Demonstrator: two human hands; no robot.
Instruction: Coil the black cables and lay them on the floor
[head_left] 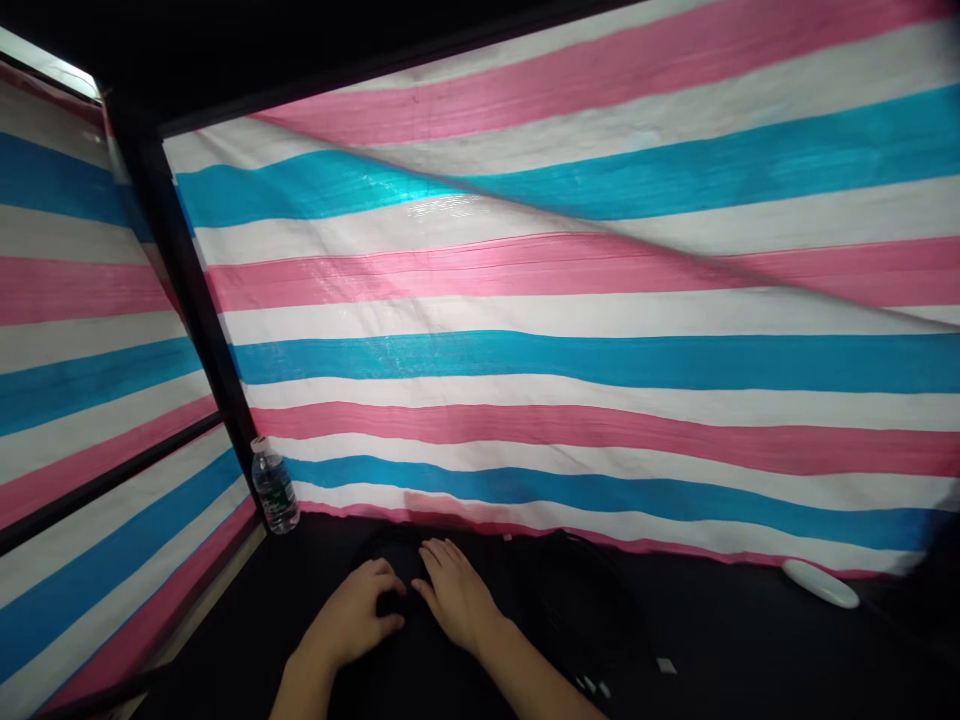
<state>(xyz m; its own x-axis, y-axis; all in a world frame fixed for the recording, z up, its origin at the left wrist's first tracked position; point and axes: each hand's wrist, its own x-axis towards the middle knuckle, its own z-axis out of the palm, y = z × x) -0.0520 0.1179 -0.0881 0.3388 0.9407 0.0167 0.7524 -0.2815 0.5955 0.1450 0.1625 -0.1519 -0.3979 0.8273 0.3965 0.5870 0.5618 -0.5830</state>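
Note:
My left hand (358, 612) is low in the middle of the view, its fingers curved and a dark gap between thumb and fingertips. Just right of it, my right hand (454, 592) lies palm down with its fingers stretched forward and its thumb toward the left hand. Beneath and between both hands is something black, with a faint rounded outline at its far side. It blends into the black tabletop (480, 690), so I cannot make out its kind. Neither hand shows a clear hold on anything.
A clear plastic bottle (275, 487) with a white cap stands at the back left corner, by a black post (187, 270). Striped sheeting (600, 360) hangs behind the table. A white rounded object (820, 583) lies at the back right. Small pale scraps (666, 665) lie right of my arms.

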